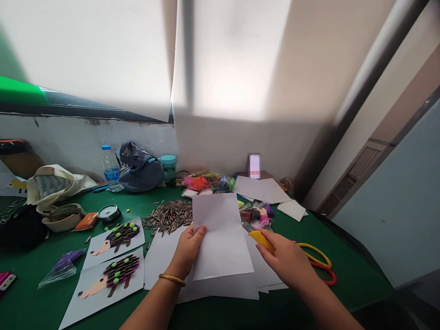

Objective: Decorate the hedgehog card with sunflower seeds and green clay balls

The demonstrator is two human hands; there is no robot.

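Note:
My left hand [192, 244] grips the left edge of a white sheet of paper [222, 239], thumb on top. The sheet is tilted up above other white sheets [238, 287] on the table. In my right hand [284, 256], just right of the sheet, is a yellow utility knife [261, 240] with its metal tip pointing up and left, apart from the paper. Left of the papers lie two hedgehog pictures, one [116, 238] behind the other [112, 277], with dark seed spines and green dots. A heap of striped sunflower seeds [169, 216] sits behind my left hand.
Scissors with yellow and red handles [322, 260] lie right of my right hand. Bagged coloured clay [206, 181], a water bottle [111, 169], a blue bag [141, 170] and a phone [254, 165] stand along the wall. A round tin [108, 212] and purple packet [64, 264] are at left.

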